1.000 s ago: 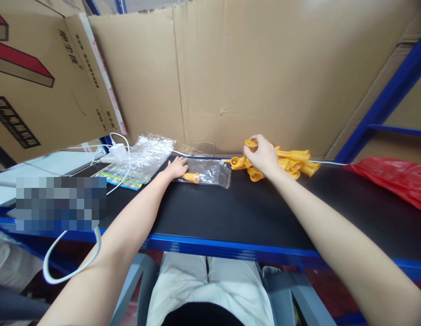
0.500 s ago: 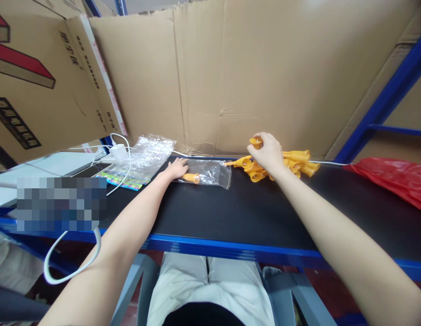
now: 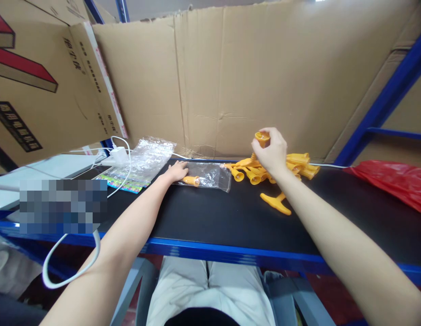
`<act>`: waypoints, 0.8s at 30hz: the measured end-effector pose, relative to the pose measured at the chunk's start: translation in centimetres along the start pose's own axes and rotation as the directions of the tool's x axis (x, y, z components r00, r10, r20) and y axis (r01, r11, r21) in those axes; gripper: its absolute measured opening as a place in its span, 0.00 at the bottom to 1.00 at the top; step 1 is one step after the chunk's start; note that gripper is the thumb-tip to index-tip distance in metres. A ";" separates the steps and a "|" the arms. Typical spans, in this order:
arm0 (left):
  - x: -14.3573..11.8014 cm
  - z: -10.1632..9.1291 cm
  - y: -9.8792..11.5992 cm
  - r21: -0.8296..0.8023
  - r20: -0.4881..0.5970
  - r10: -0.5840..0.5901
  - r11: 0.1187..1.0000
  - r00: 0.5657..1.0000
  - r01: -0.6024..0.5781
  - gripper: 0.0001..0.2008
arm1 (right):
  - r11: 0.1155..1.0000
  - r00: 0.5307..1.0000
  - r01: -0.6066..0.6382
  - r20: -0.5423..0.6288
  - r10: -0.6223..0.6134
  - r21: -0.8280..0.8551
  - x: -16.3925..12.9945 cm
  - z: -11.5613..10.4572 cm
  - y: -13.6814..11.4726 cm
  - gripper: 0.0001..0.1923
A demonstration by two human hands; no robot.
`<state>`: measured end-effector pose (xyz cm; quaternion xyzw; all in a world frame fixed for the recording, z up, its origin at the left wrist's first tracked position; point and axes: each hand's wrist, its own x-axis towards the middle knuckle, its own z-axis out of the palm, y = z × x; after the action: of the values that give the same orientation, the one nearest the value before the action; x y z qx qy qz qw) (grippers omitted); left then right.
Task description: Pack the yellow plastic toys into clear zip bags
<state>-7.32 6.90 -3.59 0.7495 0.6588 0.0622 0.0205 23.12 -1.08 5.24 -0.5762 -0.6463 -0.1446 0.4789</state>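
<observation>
My right hand (image 3: 272,154) is lifted over a pile of yellow plastic pieces (image 3: 297,164) at the back of the black shelf top (image 3: 210,213). Its fingers are closed around one yellow piece (image 3: 262,137), whose round end sticks up above the hand. Another yellow T-shaped piece (image 3: 276,202) lies alone on the black surface, just under my right forearm. My left hand (image 3: 176,171) rests flat on the left end of a clear plastic bag (image 3: 210,174). One yellow piece (image 3: 191,180) lies inside that bag beside my left fingers.
A stack of clear bags (image 3: 147,156) lies left of my left hand over colourful cards (image 3: 123,183). A white charger (image 3: 118,154) with cable sits further left. Cardboard (image 3: 230,81) walls the back. A red bag (image 3: 397,181) lies at the right. The blue shelf edge (image 3: 230,253) runs along the front.
My right hand has risen from the yellow pile with one piece in its fingers. A yellow T-shaped piece now lies alone nearer the front. My left hand stayed on the bag.
</observation>
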 end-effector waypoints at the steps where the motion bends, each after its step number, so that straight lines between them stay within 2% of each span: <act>1: -0.1 0.0 0.0 0.003 0.000 -0.001 1.000 1.000 0.001 0.28 | 0.999 1.000 -0.015 0.007 0.015 0.042 0.0 0.2 0.0 0.17; 4: -0.2 -0.2 0.2 0.013 0.002 -0.001 1.000 1.000 0.001 0.28 | 0.986 0.994 -0.078 0.089 0.065 0.149 -0.2 1.2 0.1 0.16; 9: -0.6 -0.4 0.4 0.006 -0.004 -0.012 1.000 1.000 0.012 0.28 | 0.948 0.968 -0.132 0.243 0.061 0.289 -0.2 2.6 0.9 0.12; 13: -0.9 -0.6 0.6 -0.012 -0.008 -0.027 1.000 1.000 0.027 0.28 | 0.928 0.920 -0.203 0.385 0.073 0.311 -0.4 2.8 0.7 0.12; 15: -0.9 -0.6 0.5 -0.011 -0.010 -0.030 0.999 0.999 0.030 0.28 | 0.922 0.869 -0.219 0.494 0.035 0.320 -0.6 2.6 0.4 0.12; 18: -0.7 -0.5 0.2 -0.028 -0.003 -0.040 0.999 0.999 0.040 0.28 | 0.915 0.764 -0.238 0.644 -0.029 0.325 -0.8 2.1 0.2 0.13; 24: -0.7 -0.6 0.1 -0.035 0.013 -0.051 0.998 0.999 0.052 0.28 | 0.945 0.518 -0.222 0.850 -0.093 0.238 -1.2 1.5 0.2 0.13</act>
<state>-7.34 6.14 -3.06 0.7322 0.6765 0.0690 0.0393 22.50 -0.60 3.49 -0.5116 -0.7893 0.2800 0.1919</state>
